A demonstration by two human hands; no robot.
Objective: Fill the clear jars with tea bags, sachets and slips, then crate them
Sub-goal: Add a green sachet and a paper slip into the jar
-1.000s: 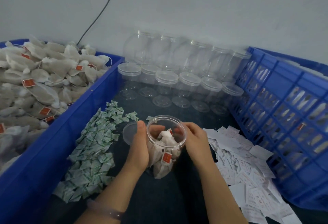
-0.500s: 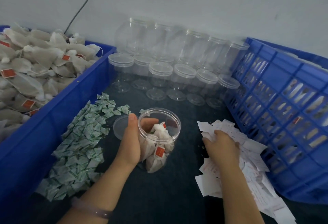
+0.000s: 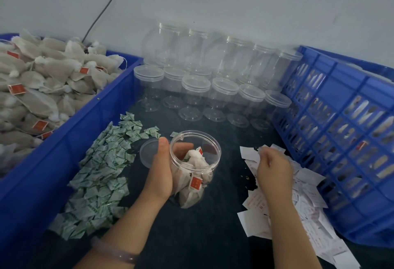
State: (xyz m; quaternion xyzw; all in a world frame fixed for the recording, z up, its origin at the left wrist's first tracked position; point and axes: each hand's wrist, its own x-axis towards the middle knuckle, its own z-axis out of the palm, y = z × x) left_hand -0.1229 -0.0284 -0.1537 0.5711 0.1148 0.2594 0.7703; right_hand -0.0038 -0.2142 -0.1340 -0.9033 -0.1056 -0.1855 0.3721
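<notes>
At desk [image 3: 213,236] centre, left grip [image 3: 162,170] held the open jar [image 3: 195,168], tea bags [image 3: 198,162] inside. Right grip [image 3: 275,166], at 3 o'clock of the jar, pinched a slip [image 3: 262,149] off the heap [image 3: 309,196]. Judged best: lift one slip only, feed it edgewise past the bags.
</notes>
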